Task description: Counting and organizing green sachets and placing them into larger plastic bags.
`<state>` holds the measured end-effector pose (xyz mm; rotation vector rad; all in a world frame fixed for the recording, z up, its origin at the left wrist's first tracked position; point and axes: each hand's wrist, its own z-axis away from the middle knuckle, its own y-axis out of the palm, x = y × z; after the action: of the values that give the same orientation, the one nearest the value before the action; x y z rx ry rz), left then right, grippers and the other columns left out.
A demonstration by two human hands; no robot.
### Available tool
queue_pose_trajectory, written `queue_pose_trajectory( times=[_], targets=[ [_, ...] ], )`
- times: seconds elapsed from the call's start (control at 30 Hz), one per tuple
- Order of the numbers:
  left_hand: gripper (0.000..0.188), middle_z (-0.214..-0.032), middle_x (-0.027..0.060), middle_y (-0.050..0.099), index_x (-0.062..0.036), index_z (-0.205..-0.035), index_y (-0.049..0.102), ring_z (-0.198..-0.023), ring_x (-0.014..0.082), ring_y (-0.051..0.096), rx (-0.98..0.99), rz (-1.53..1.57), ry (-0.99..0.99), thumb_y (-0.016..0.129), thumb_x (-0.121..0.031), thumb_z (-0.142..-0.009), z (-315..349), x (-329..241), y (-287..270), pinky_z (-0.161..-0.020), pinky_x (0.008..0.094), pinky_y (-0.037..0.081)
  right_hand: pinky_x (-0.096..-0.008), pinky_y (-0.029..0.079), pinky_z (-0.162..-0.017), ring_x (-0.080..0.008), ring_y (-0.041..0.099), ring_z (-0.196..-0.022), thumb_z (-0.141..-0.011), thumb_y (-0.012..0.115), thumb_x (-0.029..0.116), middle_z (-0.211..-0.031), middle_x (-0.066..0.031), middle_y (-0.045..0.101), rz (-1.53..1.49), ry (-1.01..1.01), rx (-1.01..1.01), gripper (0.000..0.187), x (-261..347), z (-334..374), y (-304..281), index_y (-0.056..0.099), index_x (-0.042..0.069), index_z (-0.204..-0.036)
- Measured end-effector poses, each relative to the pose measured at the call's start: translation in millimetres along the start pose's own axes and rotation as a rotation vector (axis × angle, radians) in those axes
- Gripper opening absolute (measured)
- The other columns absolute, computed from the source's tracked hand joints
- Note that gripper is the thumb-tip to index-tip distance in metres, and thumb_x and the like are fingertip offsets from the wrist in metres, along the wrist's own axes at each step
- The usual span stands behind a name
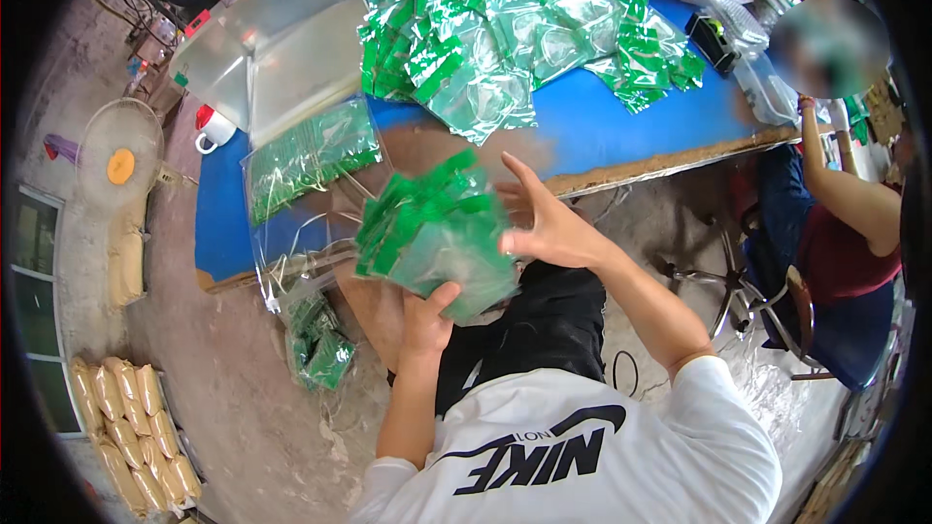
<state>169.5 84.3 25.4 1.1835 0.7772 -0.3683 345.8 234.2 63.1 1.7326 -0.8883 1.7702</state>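
Observation:
My left hand (428, 320) is closed on the lower edge of a fanned stack of green-and-clear plastic bags (437, 233), its thumb lying on top. The stack is above my lap, in front of the table's near edge. At its right side is my right hand (551, 225), fingers spread and thumb close to the bags; whether it touches them I cannot tell. Beyond, a big loose heap of similar green-and-clear bags (515, 29) covers much of the blue table (670, 126). Left of the stack, a large clear bag (316, 157) holds tightly packed green bags.
A translucent bin (301, 49) and a white mug (218, 129) stand on the table's left. On the floor below lies a bag of green packets (318, 344). A round fan (120, 166) and brown sacks (131, 432) are farther left. Another person (854, 204) sits at right.

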Motion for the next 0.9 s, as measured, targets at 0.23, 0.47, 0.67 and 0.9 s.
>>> queue_pose_trajectory(
  times=[0.23, 0.47, 0.67, 0.9],
  targets=[
    [0.048, -0.105, 0.0064, 0.070, 0.0028, -0.118, 0.063, -0.091, 0.0173, 0.067, 0.255, -0.810, 0.344, 0.083, -0.012, -0.076, -82, -54, 48, -0.087, 0.0326, 0.052, -0.0412, 0.041, -0.108, -0.0307, 0.051, -0.126, -0.066, 0.095, 0.025, -0.142, -0.0229, 0.045, 0.201, -0.296, -0.109, 0.130, 53, -43, -16, 0.005, 0.005, -0.158],
    [0.100, -0.140, 0.0119, 0.050, -0.0017, -0.147, 0.034, -0.124, 0.0237, 0.053, 0.399, -0.929, 0.360, 0.092, -0.018, -0.068, -147, -22, 17, -0.106, 0.0376, 0.043, -0.0413, 0.040, -0.110, -0.0314, 0.043, -0.138, -0.067, 0.092, 0.021, -0.146, -0.0226, 0.044, 0.385, -0.398, -0.051, 0.119, -36, -79, -24, 0.013, 0.007, -0.156],
    [0.104, -0.139, 0.0091, 0.050, -0.0042, -0.152, 0.025, -0.127, 0.0215, 0.052, 0.348, -0.650, 0.276, 0.090, -0.008, -0.070, -137, -38, 9, -0.107, 0.0371, 0.043, -0.0455, 0.046, -0.099, -0.0434, 0.055, -0.121, -0.067, 0.090, 0.023, -0.129, -0.0272, 0.055, 0.302, -0.350, -0.067, 0.099, -24, -78, 11, 0.030, 0.003, -0.143],
    [0.108, -0.136, 0.0088, 0.053, -0.0079, -0.156, 0.019, -0.123, 0.0236, 0.055, 0.210, -0.532, 0.238, 0.086, 0.000, -0.071, -124, -57, 20, -0.107, 0.0388, 0.045, -0.0466, 0.049, -0.094, -0.0475, 0.056, -0.115, -0.069, 0.088, 0.022, -0.118, -0.0275, 0.058, 0.321, -0.437, -0.099, 0.095, -5, -87, 18, 0.030, 0.004, -0.142]
  ],
)
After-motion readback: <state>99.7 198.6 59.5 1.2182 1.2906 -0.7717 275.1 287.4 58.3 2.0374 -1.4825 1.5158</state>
